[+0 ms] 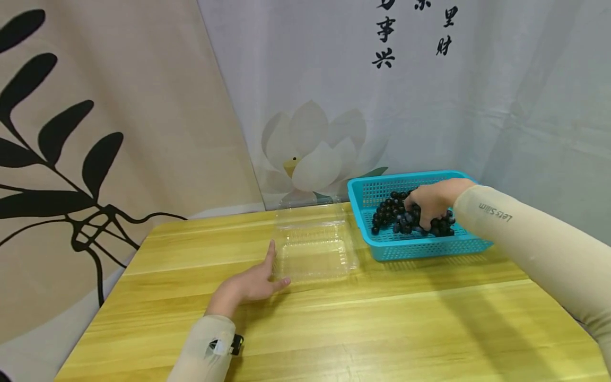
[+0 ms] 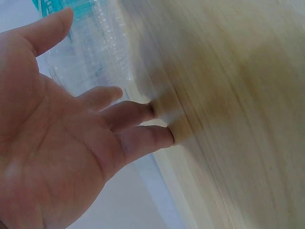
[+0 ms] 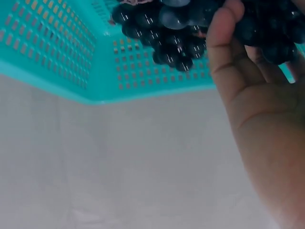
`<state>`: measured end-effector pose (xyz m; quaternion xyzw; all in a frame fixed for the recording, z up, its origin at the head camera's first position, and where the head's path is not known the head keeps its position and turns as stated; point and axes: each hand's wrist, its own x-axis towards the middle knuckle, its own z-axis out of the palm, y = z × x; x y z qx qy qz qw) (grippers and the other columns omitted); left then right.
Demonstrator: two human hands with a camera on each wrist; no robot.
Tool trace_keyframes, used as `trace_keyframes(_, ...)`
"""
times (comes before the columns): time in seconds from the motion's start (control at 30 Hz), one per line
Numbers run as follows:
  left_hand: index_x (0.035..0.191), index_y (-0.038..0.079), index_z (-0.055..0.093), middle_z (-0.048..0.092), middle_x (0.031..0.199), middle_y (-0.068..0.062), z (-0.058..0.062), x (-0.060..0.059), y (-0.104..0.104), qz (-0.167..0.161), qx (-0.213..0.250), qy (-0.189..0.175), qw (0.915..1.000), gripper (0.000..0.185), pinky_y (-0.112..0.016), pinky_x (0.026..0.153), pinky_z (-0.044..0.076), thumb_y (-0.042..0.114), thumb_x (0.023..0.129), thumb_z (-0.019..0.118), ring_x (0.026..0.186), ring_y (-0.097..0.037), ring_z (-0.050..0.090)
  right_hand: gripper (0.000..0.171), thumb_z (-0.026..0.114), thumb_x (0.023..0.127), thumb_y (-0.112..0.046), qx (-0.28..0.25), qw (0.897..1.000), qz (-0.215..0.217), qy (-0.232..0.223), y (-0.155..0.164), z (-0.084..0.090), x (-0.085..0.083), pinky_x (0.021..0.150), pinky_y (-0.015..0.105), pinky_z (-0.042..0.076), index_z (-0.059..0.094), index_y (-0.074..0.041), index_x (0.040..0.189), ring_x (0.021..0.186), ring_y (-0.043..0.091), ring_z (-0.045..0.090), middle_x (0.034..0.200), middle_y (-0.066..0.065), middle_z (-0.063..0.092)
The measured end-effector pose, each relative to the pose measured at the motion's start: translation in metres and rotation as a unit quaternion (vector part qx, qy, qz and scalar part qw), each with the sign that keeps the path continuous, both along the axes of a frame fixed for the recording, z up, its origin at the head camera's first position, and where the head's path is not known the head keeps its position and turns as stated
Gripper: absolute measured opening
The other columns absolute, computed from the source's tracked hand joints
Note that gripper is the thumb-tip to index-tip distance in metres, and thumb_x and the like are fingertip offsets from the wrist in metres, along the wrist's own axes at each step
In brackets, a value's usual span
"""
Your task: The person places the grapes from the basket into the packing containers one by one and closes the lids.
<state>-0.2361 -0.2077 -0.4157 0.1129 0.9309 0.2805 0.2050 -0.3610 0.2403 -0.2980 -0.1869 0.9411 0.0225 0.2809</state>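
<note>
Right hand (image 1: pixel 428 204) is inside the turquoise perforated plastic basket (image 1: pixel 367 192), which sits at the far right of the yellow wooden tabletop (image 1: pixel 382 318), close against the hanging backdrop. Its fingers are curled down over and around the bunch of dark purple-black grapes (image 1: pixel 398 216) lying in the basket; in the right wrist view the thumb and fingers (image 3: pixel 224 52) wrap the dark berries, with the mesh wall of the basket behind them, so the hand grips the bunch. The grapes are in the basket; whether they rest on its floor cannot be told. Left hand (image 1: pixel 255 281) lies flat on the tabletop with the fingers straight and relaxed, holding nothing; its fingertips reach the near left edge of the clear plastic clamshell container (image 1: pixel 317 254). The left wrist view shows the open palm with the transparent ribbed plastic just beyond the fingers (image 2: pixel 138 114), though it is blurred and actual contact cannot be confirmed. The container stands open, lid raised at the back, just left of the basket and nearly touching it. Both forearms wear beige sleeves (image 1: pixel 525 239). Backdrop: pale cloth printed with a white lotus flower (image 1: pixel 312 151) and black characters.
</note>
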Motion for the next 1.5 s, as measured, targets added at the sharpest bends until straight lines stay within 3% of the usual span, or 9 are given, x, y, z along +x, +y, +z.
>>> trace_keyframes(0.1, 0.166, 0.014, -0.028, 0.018, 0.173, -0.031, 0.0, 0.0, 0.0, -0.001, 0.0, -0.001, 1.0, 0.107, -0.06, 0.134, 0.022, 0.045, 0.109, 0.058, 0.16, -0.048, 0.029, 0.08, 0.08, 0.094, -0.017, 0.001, 1.0, -0.004, 0.002, -0.001, 0.01, 0.001, 0.061, 0.032, 0.045, 0.042, -0.008, 0.163, 0.065, 0.015, 0.05, 0.101, 0.004, 0.068)
trace_keyframes(0.33, 0.166, 0.014, -0.028, 0.018, 0.173, -0.031, 0.001, -0.002, 0.001, -0.003, -0.003, 0.003, 1.0, 0.108, -0.059, 0.134, 0.023, 0.046, 0.109, 0.058, 0.16, -0.047, 0.03, 0.083, 0.079, 0.095, -0.021, -0.002, 1.0, -0.008, 0.009, -0.006, 0.031, 0.003, 0.066, 0.035, 0.046, 0.037, -0.006, 0.165, 0.069, 0.017, 0.053, 0.099, 0.003, 0.067)
trace_keyframes(0.57, 0.166, 0.014, -0.028, 0.022, 0.172, -0.032, 0.001, -0.001, 0.002, -0.002, -0.005, 0.004, 1.0, 0.108, -0.06, 0.133, 0.024, 0.047, 0.109, 0.058, 0.159, -0.048, 0.032, 0.079, 0.075, 0.095, -0.022, 0.01, 0.999, 0.021, 0.024, -0.015, 0.049, 0.004, 0.074, 0.036, 0.047, 0.039, -0.004, 0.163, 0.06, 0.014, 0.05, 0.069, -0.003, 0.056)
trace_keyframes(0.7, 0.166, 0.014, -0.028, 0.021, 0.172, -0.032, 0.001, -0.001, 0.002, 0.0, -0.004, 0.004, 1.0, 0.108, -0.06, 0.133, 0.024, 0.047, 0.109, 0.058, 0.159, -0.048, 0.032, 0.075, 0.075, 0.095, -0.022, 0.002, 0.999, 0.029, 0.042, -0.021, 0.057, 0.007, 0.071, 0.035, 0.049, 0.044, -0.002, 0.16, 0.059, 0.015, 0.053, 0.103, 0.008, 0.069)
trace_keyframes(0.83, 0.166, 0.013, -0.027, 0.018, 0.173, -0.032, 0.003, 0.0, 0.003, -0.001, 0.002, 0.004, 1.0, 0.109, -0.061, 0.133, 0.024, 0.046, 0.109, 0.059, 0.159, -0.049, 0.032, 0.074, 0.075, 0.095, -0.023, -0.01, 0.998, 0.029, 0.049, -0.028, 0.065, 0.013, 0.068, 0.035, 0.049, 0.044, 0.0, 0.159, 0.063, 0.017, 0.055, 0.138, 0.021, 0.061)
trace_keyframes(1.2, 0.166, 0.014, -0.028, 0.015, 0.174, -0.03, 0.002, 0.0, 0.003, 0.001, 0.0, 0.0, 1.0, 0.108, -0.059, 0.134, 0.021, 0.046, 0.109, 0.058, 0.16, -0.047, 0.029, 0.072, 0.072, 0.095, -0.02, -0.018, 0.998, 0.04, 0.045, -0.051, 0.081, 0.022, 0.063, 0.032, 0.046, 0.043, -0.005, 0.16, 0.06, 0.015, 0.049, 0.124, 0.016, 0.067)
trace_keyframes(1.27, 0.166, 0.014, -0.028, 0.014, 0.174, -0.03, 0.001, 0.001, 0.003, 0.002, 0.001, 0.0, 1.0, 0.108, -0.059, 0.134, 0.021, 0.047, 0.109, 0.058, 0.161, -0.047, 0.028, 0.07, 0.072, 0.096, -0.022, -0.014, 0.997, 0.048, 0.054, -0.057, 0.083, 0.024, 0.068, 0.036, 0.048, 0.045, -0.006, 0.159, 0.07, 0.018, 0.054, 0.132, 0.019, 0.065)
trace_keyframes(1.37, 0.166, 0.015, -0.028, 0.009, 0.176, -0.028, 0.001, 0.001, 0.004, 0.002, 0.003, 0.001, 1.0, 0.109, -0.059, 0.134, 0.021, 0.049, 0.108, 0.059, 0.161, -0.047, 0.026, 0.067, 0.072, 0.098, -0.027, -0.013, 0.995, 0.061, 0.081, -0.065, 0.086, 0.026, 0.087, 0.048, 0.054, 0.048, -0.007, 0.157, 0.105, 0.029, 0.065, 0.152, 0.021, 0.054)
trace_keyframes(1.5, 0.166, 0.016, -0.027, -0.001, 0.177, -0.023, 0.001, 0.001, 0.005, 0.002, 0.003, 0.003, 1.0, 0.111, -0.059, 0.135, 0.019, 0.052, 0.107, 0.059, 0.163, -0.047, 0.021, 0.072, 0.07, 0.1, -0.035, -0.022, 0.992, 0.07, 0.104, -0.074, 0.087, 0.028, 0.113, 0.064, 0.047, 0.044, -0.006, 0.16, 0.146, 0.042, 0.049, 0.163, 0.021, 0.047)
